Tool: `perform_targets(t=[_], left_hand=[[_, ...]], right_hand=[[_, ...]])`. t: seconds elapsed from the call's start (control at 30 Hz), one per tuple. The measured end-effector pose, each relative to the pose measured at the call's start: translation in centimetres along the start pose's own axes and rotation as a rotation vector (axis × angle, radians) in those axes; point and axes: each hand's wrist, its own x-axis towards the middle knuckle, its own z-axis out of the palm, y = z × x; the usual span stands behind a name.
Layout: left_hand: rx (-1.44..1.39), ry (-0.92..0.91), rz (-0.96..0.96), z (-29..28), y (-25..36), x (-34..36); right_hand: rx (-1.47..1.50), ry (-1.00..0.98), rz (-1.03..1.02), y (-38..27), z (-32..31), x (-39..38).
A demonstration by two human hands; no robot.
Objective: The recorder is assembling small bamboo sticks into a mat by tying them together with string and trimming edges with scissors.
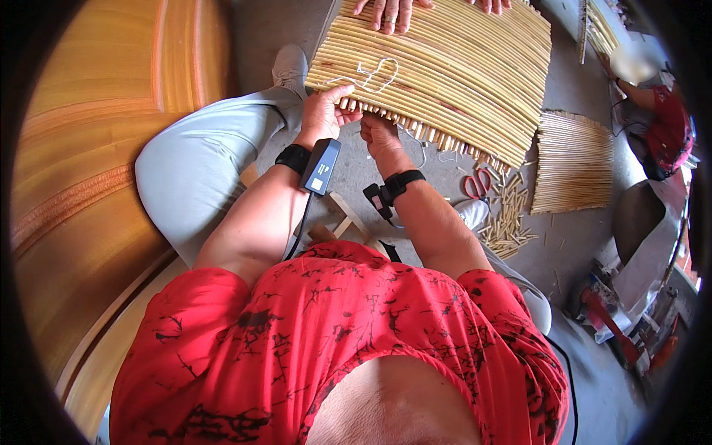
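A mat of thin bamboo sticks [452, 70] lies at a slant in front of me. My left hand [324, 115] pinches its near left edge, thumb on top and fingers curled below. Close beside it, my right hand [380, 135] is closed under the same edge; the mat hides its fingertips and whatever they hold. Loose white string [389, 65] curls over the mat's upper face, and more white string hangs beneath the edge by my right hand. Across the mat, another person's hand [391, 13] rests flat on the sticks, with part of a second hand [492, 4] farther right.
Red-handled scissors [478, 183] lie on the floor beside a pile of short stick offcuts [510, 222]. A second stick mat [572, 165] is to the right. Another person [662, 133] works at far right, above tools [619, 315]. A large wooden panel [96, 141] stands along my left.
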Motion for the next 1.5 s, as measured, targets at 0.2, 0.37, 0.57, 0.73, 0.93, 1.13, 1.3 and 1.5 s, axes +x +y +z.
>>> perform_targets(t=[0.2, 0.37, 0.57, 0.73, 0.93, 1.13, 1.3, 1.5], left_hand=[[-0.005, -0.008, -0.019, -0.3, -0.2, 0.5], [-0.022, 0.011, -0.003, -0.5, -0.1, 0.4], [-0.033, 0.007, 0.001, 0.8, -0.1, -0.2], [-0.029, 0.020, 0.010, 0.7, -0.3, 0.1], [-0.050, 0.044, 0.063, -0.1, 0.1, -0.5], [-0.049, 0.024, 0.064, 1.0, -0.4, 0.0], [-0.082, 0.006, 0.039, 0.3, 0.0, 0.1], [-0.062, -0.190, -0.031, -1.3, 0.2, 0.9]], right_hand=[[0.018, -0.275, 0.182, -0.4, -2.7, 1.3], [0.132, -0.367, 0.206, -1.1, -3.9, 0.3], [-0.581, 0.214, -0.433, 4.5, -9.1, 4.9], [-2.485, 0.586, -1.236, 2.5, -20.8, 5.7], [-2.177, 0.574, -0.560, -6.7, -25.3, -1.7], [-1.866, 0.419, -0.570, -9.9, -32.4, -3.8], [-1.783, 0.618, -0.293, -10.9, -28.1, -4.1], [-1.955, 0.551, 0.100, -10.8, -26.2, -4.2]])
